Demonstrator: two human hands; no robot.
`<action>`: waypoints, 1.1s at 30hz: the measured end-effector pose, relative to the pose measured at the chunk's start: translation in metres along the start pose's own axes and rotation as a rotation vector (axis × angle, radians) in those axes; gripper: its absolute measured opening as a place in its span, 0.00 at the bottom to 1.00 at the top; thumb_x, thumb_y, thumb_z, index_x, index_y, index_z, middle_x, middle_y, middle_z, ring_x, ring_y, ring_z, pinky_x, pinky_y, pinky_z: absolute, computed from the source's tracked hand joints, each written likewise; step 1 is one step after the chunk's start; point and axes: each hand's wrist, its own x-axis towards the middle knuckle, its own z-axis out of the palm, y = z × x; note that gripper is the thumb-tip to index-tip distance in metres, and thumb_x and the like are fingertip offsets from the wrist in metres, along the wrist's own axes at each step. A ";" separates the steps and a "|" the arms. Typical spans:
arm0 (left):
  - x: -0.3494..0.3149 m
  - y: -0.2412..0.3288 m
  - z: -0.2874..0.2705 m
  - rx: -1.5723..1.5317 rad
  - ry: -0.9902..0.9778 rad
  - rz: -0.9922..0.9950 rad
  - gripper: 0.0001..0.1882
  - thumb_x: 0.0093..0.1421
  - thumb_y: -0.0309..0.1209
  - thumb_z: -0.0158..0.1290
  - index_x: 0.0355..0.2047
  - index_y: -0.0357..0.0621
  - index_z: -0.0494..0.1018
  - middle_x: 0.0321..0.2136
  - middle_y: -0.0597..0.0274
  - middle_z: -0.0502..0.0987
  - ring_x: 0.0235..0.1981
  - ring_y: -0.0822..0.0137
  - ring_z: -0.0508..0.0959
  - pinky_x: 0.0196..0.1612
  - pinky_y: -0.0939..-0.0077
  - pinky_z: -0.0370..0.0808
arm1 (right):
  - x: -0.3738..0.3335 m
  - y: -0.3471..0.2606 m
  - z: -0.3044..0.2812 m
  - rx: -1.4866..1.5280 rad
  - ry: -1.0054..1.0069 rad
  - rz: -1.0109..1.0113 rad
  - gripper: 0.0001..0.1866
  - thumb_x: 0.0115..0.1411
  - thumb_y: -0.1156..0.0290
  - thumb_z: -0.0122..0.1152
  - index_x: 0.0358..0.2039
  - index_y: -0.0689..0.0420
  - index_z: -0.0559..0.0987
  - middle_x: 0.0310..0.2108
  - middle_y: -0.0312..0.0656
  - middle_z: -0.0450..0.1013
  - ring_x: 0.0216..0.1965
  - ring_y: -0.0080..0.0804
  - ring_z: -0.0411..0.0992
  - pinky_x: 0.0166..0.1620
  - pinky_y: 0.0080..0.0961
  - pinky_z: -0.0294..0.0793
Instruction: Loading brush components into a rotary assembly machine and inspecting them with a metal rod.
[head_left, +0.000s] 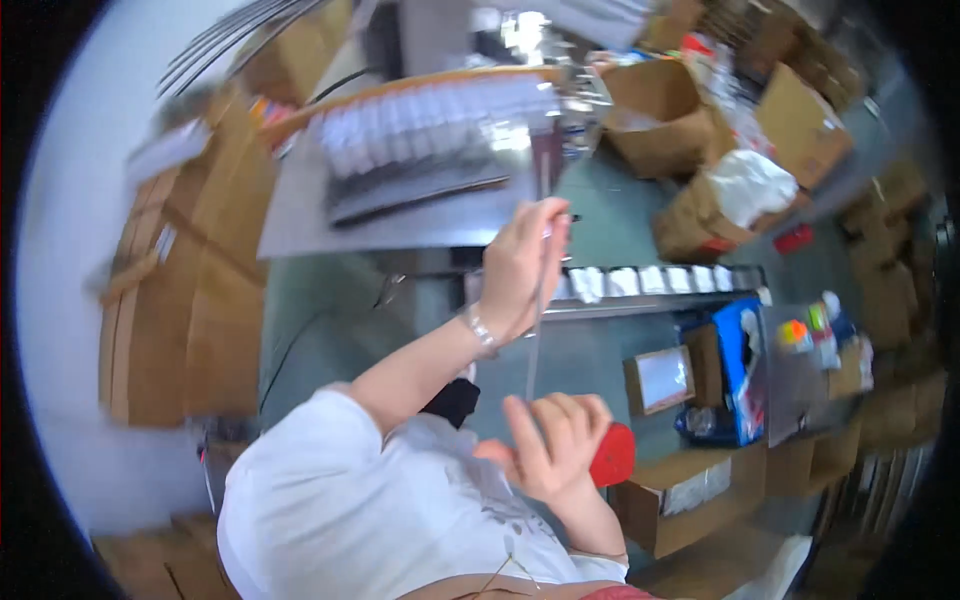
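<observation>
Thin, pale strip (535,350) gripped between the closed fingers of the left hand (518,268), with one end above those fingertips and the other reaching down toward the fingers of the right hand (555,445). Right fingers loosely spread, thumb out to the side; cannot tell whether pinching the strip's lower end. Just right of those fingers, a red object (614,456) (too blurred to name, or to judge as touched or not). Beyond the left fingertips, a grey table (295,220); to their right, a row of white packets (650,280).

For good handling, pinch lightly near the left fingertips, guide the lower end with the right ones, and avoid bending the stretch between (probably slender enough to flex).
</observation>
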 end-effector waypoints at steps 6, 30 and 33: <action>-0.001 -0.027 -0.113 0.030 -0.023 0.028 0.19 0.55 0.27 0.56 0.46 0.40 0.65 0.34 0.55 0.71 0.31 0.60 0.74 0.32 0.69 0.71 | 0.022 -0.037 0.032 0.386 0.070 -0.003 0.15 0.58 0.59 0.54 0.31 0.61 0.73 0.28 0.45 0.69 0.29 0.38 0.67 0.38 0.38 0.64; 0.098 -0.259 -0.233 -0.938 -0.026 -0.847 0.08 0.64 0.28 0.41 0.40 0.43 0.69 0.28 0.73 0.67 0.30 0.81 0.65 0.34 0.86 0.62 | 0.152 -0.165 0.160 0.438 0.250 0.621 0.17 0.63 0.67 0.47 0.25 0.68 0.74 0.28 0.46 0.71 0.33 0.33 0.67 0.38 0.26 0.65; 0.071 -0.234 -0.248 -0.786 -0.067 -0.648 0.09 0.64 0.27 0.41 0.42 0.38 0.68 0.33 0.67 0.69 0.36 0.78 0.66 0.39 0.83 0.65 | 0.160 -0.152 0.174 0.483 0.252 0.629 0.13 0.61 0.71 0.49 0.26 0.68 0.75 0.28 0.46 0.70 0.32 0.33 0.67 0.36 0.24 0.65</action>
